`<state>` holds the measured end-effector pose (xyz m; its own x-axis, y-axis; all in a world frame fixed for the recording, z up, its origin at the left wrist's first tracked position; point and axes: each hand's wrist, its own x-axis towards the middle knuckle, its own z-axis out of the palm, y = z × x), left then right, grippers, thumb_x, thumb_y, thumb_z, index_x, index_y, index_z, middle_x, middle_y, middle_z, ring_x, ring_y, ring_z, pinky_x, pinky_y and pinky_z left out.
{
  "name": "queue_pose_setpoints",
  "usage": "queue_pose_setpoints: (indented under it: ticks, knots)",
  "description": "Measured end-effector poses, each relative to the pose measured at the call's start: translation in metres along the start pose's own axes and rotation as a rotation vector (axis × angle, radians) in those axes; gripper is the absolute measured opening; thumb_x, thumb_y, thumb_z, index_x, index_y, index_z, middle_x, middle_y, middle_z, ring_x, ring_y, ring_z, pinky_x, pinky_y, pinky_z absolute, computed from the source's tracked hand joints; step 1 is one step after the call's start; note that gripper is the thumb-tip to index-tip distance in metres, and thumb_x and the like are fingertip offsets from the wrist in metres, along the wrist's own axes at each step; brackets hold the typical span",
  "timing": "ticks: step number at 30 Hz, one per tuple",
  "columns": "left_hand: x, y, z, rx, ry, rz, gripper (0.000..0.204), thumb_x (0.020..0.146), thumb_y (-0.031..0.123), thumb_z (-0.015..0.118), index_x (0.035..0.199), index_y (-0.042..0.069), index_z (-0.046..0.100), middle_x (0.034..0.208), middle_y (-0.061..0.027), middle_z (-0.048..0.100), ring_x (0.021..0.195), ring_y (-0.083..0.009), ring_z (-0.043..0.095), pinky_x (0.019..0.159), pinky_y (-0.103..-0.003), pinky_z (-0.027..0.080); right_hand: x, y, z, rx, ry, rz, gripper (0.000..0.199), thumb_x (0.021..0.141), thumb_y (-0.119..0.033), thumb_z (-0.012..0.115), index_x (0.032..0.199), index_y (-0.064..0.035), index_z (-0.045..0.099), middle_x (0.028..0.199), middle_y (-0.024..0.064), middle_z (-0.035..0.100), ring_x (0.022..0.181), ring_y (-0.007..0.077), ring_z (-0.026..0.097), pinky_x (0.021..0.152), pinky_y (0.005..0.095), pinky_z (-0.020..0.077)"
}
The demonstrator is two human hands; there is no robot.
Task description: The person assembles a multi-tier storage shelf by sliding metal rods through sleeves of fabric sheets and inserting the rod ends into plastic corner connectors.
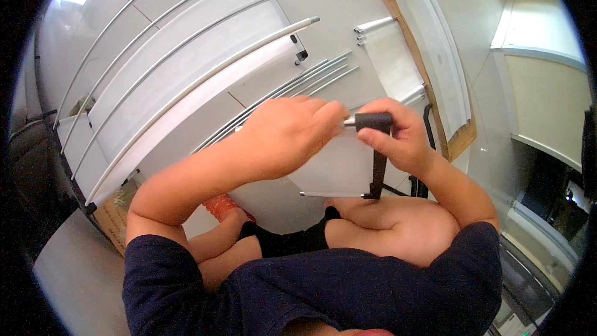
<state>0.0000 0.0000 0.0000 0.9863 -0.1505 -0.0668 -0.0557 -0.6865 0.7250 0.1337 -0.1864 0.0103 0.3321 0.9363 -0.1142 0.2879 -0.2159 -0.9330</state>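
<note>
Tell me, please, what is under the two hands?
Under the left hand and right hand a pale panel with a black bar shows. Its upper part is covered by the hands.

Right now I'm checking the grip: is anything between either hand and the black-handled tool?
Nothing visible. The right hand wraps the black handle directly, and the left hand has its fingers at the metal end.

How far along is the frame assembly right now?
Done: one white panel already has a black upright along its edge. In hand: the right hand grips a black handle, and the left hand covers its metal tip. Left: loose silver rods and white panels lie unjoined on the floor.
</note>
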Motion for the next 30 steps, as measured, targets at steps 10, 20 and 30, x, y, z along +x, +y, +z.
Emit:
queue_pose_setpoints:
  ticks: [10, 20, 30]
  knots:
    - [0.0, -0.013, -0.03, 0.105, 0.037, -0.1, 0.038, 0.085, 0.015, 0.059, 0.121, 0.011, 0.051, 0.102, -0.0146, 0.059, 0.095, -0.0325, 0.058, 0.081, -0.042, 0.048, 0.002, 0.012, -0.02, 0.068, 0.216, 0.071, 0.021, 0.085, -0.018, 0.066, 0.099, -0.004, 0.058, 0.075, -0.0014, 0.055, 0.067, 0.0053, 0.05, 0.061, 0.0201, 0.0418]
    - [-0.05, 0.013, -0.089, 0.421, 0.132, -0.342, 0.036, 0.09, 0.016, 0.053, 0.122, -0.001, 0.049, 0.123, -0.0153, 0.053, 0.119, -0.026, 0.048, 0.104, -0.038, 0.036, 0.005, 0.02, -0.093, 0.122, 0.622, -0.021, 0.032, 0.089, -0.031, 0.06, 0.099, -0.0011, 0.058, 0.07, 0.0026, 0.054, 0.059, 0.0128, 0.055, 0.055, 0.0249, 0.0461]
    - [-0.062, 0.0, -0.067, 0.307, 0.468, -0.289, 0.039, 0.093, 0.025, 0.051, 0.124, 0.001, 0.049, 0.122, -0.0159, 0.054, 0.114, -0.0262, 0.051, 0.097, -0.038, 0.041, 0.048, 0.017, -0.156, 0.282, 0.681, -0.167, 0.024, 0.089, -0.029, 0.059, 0.088, -0.0052, 0.058, 0.071, 0.0024, 0.054, 0.061, 0.0142, 0.052, 0.058, 0.0276, 0.0432]
